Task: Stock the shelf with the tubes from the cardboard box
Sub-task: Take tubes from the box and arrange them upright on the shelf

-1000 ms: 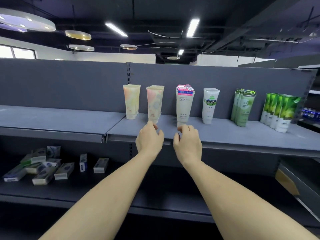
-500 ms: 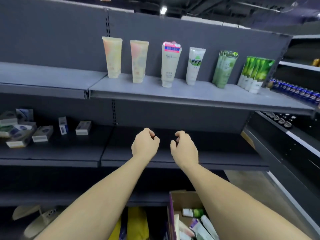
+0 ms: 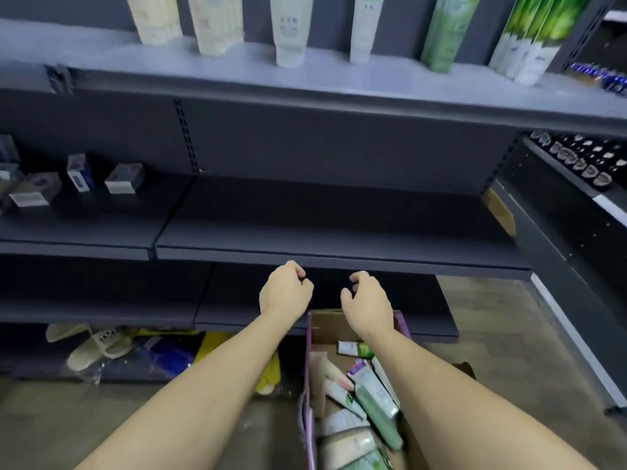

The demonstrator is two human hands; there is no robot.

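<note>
Empty hands above the box (image 3: 356, 395)
Left hand (image 3: 284, 290) and right hand (image 3: 368, 301) fingers loosely curled, holding nothing; loose tubes (image 3: 373, 395) could slip when grabbed.

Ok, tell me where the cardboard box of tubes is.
The brown cardboard box sits on the floor at lower centre-right, below the right hand, before the bottom shelf.
</note>
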